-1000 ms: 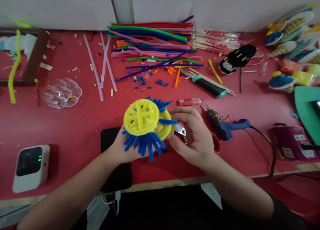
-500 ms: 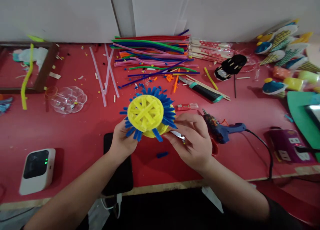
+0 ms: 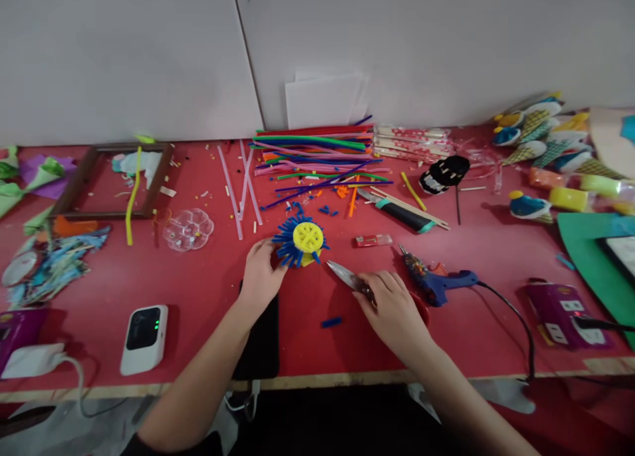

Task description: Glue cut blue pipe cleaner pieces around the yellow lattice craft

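Just now, both hands are over the near middle of the red table (image 3: 203, 290), each with a thing of its own. Gripped at its left side by the fingers of the left hand (image 3: 261, 274) is a yellow-and-blue pipe-cleaner piece (image 3: 308, 237): a round yellow face with crossing spokes, ringed by blue spikes that reach out furthest on the left. Its underside is hidden, so I cannot tell whether it rests on the tabletop or is lifted a little.

To the right, the right hand (image 3: 391, 307) has its fingers curled around a pair of scissors (image 3: 342, 274). The metal blades lie together and point left and away, the tip near the yellow-and-blue piece but apart from it. Between the two hands, nearer the edge, lies a short blue offcut (image 3: 331, 322).

Beneath the left forearm is a black phone (image 3: 260, 343), partly covered. Further left stands a white device (image 3: 143, 340) with green lights. On the right, beyond the right hand, a blue glue gun (image 3: 441, 284) lies with its nozzle pointing far and left, and a small red item with a clear end (image 3: 372, 241) lies left of that nozzle.

At the far side, a stack of coloured pipe cleaners (image 3: 317, 148) runs crosswise, with blue and orange snippets scattered in front of it. Far left, a yellow strip (image 3: 133, 198) lies across a brown frame (image 3: 159, 180), and a clear flower-shaped tray (image 3: 188, 229) sits nearer and to its right.
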### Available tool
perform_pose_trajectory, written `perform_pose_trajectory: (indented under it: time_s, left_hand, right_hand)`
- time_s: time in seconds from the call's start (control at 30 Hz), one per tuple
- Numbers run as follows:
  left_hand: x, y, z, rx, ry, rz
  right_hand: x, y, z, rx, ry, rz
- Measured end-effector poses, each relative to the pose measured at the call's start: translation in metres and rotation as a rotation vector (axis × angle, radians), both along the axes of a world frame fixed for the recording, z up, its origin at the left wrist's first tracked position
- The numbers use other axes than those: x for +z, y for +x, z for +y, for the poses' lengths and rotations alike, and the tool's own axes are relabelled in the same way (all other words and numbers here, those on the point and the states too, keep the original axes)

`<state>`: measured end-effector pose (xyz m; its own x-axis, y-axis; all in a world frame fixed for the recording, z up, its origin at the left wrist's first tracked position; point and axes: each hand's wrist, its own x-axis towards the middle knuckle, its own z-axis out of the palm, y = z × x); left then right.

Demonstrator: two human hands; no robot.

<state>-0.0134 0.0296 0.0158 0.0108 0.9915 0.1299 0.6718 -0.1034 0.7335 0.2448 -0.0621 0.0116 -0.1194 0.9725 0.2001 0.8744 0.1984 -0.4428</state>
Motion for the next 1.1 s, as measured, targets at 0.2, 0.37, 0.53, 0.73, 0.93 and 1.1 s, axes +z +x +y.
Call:
perform_pose_trajectory:
  time_s: [0.2,0.37,0.53,0.73,0.93,1.1]
  left_hand:
    - [-0.008,0.003,-0.006,-0.011,-0.005,0.016]
    - [0.011,-0.010,-0.021,-0.048,-0.005,0.097]
    - [0.050,-0.039,-0.010,-0.072,-0.001,0.172]
    - [0.070,-0.027,0.060,-0.115,0.006,0.302]
    - [0.067,0.020,0.137,-0.277,-0.004,0.434]
    - [0.067,0.050,0.192,-0.379,0.009,0.567]
  right_hand:
    - [-0.009,0.002,0.005,-0.055,0.068,0.077]
    - [-0.018,-0.001,0.012,-0.055,0.142,0.145]
    - [-0.017,-0.003,0.013,-0.022,0.182,0.202]
    - [-0.013,-0.002,0.013,-0.018,0.200,0.272]
    - [-0.008,0.000,0.013,-0.018,0.223,0.342]
    - [0.001,0.000,0.017,-0.012,0.214,0.383]
